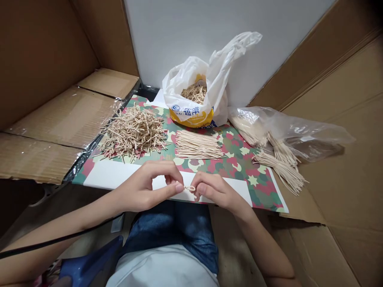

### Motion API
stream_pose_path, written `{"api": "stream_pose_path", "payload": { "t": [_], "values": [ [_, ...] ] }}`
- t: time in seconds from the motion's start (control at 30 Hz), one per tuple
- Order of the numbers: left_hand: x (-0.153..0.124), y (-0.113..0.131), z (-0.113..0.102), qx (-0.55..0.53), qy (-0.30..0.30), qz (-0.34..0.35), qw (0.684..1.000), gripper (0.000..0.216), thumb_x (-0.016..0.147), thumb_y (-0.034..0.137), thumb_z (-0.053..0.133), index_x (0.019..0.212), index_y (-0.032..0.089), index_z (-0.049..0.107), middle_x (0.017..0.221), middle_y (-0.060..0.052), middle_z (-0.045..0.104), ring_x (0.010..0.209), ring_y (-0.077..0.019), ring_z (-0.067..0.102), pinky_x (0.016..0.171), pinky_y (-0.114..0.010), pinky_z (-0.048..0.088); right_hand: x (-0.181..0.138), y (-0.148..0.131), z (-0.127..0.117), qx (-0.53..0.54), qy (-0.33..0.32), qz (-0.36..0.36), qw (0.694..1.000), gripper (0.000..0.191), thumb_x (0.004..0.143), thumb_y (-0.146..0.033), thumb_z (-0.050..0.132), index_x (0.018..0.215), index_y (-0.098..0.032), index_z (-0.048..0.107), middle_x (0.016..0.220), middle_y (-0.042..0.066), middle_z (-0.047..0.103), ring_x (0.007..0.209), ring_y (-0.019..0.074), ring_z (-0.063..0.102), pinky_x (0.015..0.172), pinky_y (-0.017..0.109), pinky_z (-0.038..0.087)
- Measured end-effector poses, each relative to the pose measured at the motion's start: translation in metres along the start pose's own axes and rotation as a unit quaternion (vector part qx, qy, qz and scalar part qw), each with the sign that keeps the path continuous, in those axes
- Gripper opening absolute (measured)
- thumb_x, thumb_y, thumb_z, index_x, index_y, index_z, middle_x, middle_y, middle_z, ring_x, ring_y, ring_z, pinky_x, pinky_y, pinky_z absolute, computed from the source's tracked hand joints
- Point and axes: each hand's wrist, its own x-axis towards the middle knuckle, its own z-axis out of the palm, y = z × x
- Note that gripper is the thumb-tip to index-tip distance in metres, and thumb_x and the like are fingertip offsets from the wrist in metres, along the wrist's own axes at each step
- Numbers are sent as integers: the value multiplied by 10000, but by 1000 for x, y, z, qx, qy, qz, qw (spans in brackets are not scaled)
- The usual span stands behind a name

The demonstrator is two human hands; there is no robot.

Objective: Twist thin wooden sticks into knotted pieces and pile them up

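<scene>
A makeshift handwork corner, though home or workshop is hard to tell: cardboard panels (344, 87) enclose the sides, a plain pale wall (179, 28) stands behind, and the camouflage-patterned tabletop (236, 169) carries a heap of short pieces (134, 133), straight strands (199, 145) and a plastic bag (191, 114)

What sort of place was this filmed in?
Probably a makeshift craft corner: cardboard panels around a camouflage-patterned surface, with a pile of short tan pieces on it.

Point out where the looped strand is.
In the head view, the looped strand is just below centre, between the left hand and right hand.
</scene>
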Motion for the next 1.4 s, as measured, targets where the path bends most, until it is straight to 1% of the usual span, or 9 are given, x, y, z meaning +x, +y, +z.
{"api": "stream_pose_path", "payload": {
  "t": [0.13,0.3,0.43,0.7,0.9,0.97,1.07,1.13,1.4],
  "values": [
    [-1,-5,6,-3,40,-11,999,73,801,147,546,755,134,601,660,0,570,619,-78,504,586,-181,405,-2,7,4,101,15,32,994,335,880,-460,386,809,-159,514,674,2,558,628,112,554,629,249,412],
    [-3,-10,20,-7,89,-5,996,57,795,159,555,772,130,598,673,-10,582,620,-86,502,597,-203,413,-1,6,16,157,70,58,983,169,839,-338,512,794,-179,477,650,-27,541,603,97,543,583,224,391],
    [-5,-15,31,-66,114,-54,990,107,828,213,524,838,136,597,736,-29,614,674,-109,541,618,-224,432,4,5,26,156,124,45,979,131,836,-282,494,759,-178,471,636,-31,518,587,100,538,589,236,397],
    [-3,-17,54,-200,244,-82,945,131,796,219,577,901,146,546,672,9,562,597,-90,546,566,-208,444,9,2,41,91,149,68,982,165,855,-273,431,720,-181,456,605,-11,545,612,123,514,626,260,394],
    [-5,-19,42,-205,139,-107,963,156,815,272,545,769,124,564,665,-13,576,622,-105,535,571,-219,434,-3,21,22,154,31,37,987,216,806,-389,535,822,-179,485,730,-8,534,671,120,534,622,244,411],
    [-6,-21,38,-179,102,-113,972,176,807,284,553,759,117,579,670,-17,572,626,-100,507,574,-216,418,-6,28,12,180,4,43,983,290,844,-441,462,834,-157,520,687,-1,546,640,118,545,626,251,416],
    [-6,-22,35,-150,33,-109,982,179,810,277,547,758,112,592,677,-18,579,622,-91,483,590,-211,409,-4,29,6,162,-10,54,985,422,870,-507,359,784,-140,547,616,0,546,570,107,526,590,243,410],
    [-6,-21,35,-135,-4,-104,985,180,820,273,529,774,112,594,692,-24,597,632,-95,487,605,-213,413,-1,25,8,117,-23,76,990,361,856,-478,423,746,-150,528,604,-12,542,563,97,508,560,220,386],
    [-14,-13,39,80,54,-25,995,150,791,276,547,815,133,586,705,-30,560,657,-124,494,618,-237,398,3,15,28,30,128,60,989,247,863,-309,448,659,-171,469,598,-30,486,559,88,454,548,212,347]
  ]
}}
